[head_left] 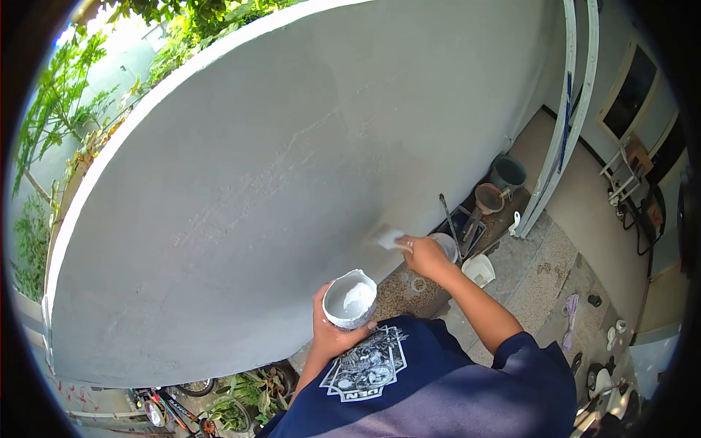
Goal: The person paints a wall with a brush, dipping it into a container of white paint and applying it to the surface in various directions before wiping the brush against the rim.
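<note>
My left hand (335,334) is wrapped round a paint-smeared bowl (338,305) with an uneven rim, held in front of the chest. A pool of thick white paint (358,296) lies to one side in it. My right hand (427,257), stretched forward, grips a flat paintbrush (389,237); its pale head is blurred by motion and overlaps the lower part of the grey wall (292,168). Rough, patchy streaks (263,179) run diagonally across that wall.
At the wall's foot stand a dark bucket (508,172), a reddish bowl (489,198), a pale bucket (445,247) and a white dustpan-like container (479,270). Metal rails (558,146) rise on the right. Potted plants (252,398) and a bicycle (175,409) are at lower left.
</note>
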A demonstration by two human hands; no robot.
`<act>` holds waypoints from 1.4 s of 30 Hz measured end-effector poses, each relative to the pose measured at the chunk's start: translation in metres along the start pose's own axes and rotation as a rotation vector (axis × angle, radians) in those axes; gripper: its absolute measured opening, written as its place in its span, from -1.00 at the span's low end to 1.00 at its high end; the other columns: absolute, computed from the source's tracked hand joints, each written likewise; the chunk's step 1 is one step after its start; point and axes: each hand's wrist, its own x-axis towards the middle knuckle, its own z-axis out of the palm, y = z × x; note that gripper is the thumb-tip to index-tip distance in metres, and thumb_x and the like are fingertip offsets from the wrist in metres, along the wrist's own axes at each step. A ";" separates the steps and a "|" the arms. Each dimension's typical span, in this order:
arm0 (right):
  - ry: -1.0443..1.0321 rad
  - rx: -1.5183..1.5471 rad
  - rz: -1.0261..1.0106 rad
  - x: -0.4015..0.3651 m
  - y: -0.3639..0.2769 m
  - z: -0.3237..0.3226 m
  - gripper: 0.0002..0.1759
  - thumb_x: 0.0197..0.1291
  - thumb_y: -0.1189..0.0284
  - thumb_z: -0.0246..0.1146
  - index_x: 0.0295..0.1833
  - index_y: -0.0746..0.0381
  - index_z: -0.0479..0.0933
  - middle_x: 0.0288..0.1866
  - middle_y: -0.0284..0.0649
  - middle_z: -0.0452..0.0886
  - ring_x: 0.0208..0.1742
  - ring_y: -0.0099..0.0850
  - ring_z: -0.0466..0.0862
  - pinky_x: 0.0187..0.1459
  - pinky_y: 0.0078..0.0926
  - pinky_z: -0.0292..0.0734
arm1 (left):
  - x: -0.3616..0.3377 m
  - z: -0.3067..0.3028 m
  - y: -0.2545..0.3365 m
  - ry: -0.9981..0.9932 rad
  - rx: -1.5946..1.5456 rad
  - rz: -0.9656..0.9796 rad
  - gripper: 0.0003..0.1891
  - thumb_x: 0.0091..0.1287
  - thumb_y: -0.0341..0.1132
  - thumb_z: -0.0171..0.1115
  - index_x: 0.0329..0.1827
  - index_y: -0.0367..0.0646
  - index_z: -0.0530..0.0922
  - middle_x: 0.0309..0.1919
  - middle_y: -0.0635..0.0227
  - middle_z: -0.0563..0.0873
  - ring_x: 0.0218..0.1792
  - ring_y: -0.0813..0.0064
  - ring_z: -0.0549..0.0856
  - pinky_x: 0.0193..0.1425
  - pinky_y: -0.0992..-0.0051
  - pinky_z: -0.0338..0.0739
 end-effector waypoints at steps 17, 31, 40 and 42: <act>0.220 0.075 -0.046 0.005 -0.019 0.016 -0.64 0.25 0.44 0.29 0.18 0.12 0.60 -0.24 0.10 0.70 -0.22 0.08 0.71 -0.18 -0.19 0.59 | -0.004 -0.048 -0.008 -0.049 -0.046 0.010 0.06 -0.13 -0.31 0.74 0.41 -0.23 0.17 0.23 0.08 0.52 0.28 0.24 0.58 0.37 0.24 0.45; 0.754 0.524 -0.418 0.026 -0.150 -0.113 -0.66 0.36 0.49 0.29 0.23 0.15 0.54 -0.32 -0.23 0.67 -0.32 -0.67 0.56 -0.25 -0.58 0.50 | -0.002 -0.069 -0.011 -0.116 -0.046 -0.007 0.06 -0.10 -0.30 0.74 0.42 -0.22 0.16 0.23 0.09 0.52 0.27 0.24 0.58 0.36 0.24 0.46; 0.113 0.090 0.059 0.009 -0.035 -0.005 -0.69 0.21 0.39 0.31 0.09 0.11 0.64 -0.17 0.06 0.73 -0.20 -0.03 0.74 -0.12 -0.24 0.60 | -0.001 -0.064 -0.011 -0.099 -0.054 0.004 0.07 -0.12 -0.29 0.75 0.42 -0.22 0.17 0.23 0.07 0.52 0.28 0.23 0.58 0.37 0.24 0.45; 0.218 0.134 -0.020 0.019 -0.057 -0.052 -0.69 0.22 0.42 0.30 0.09 0.09 0.66 -0.26 -0.01 0.73 -0.30 -0.17 0.72 -0.18 -0.30 0.58 | 0.004 -0.062 -0.019 -0.134 -0.084 0.075 0.06 -0.11 -0.30 0.74 0.42 -0.21 0.18 0.24 0.08 0.53 0.28 0.23 0.58 0.37 0.24 0.46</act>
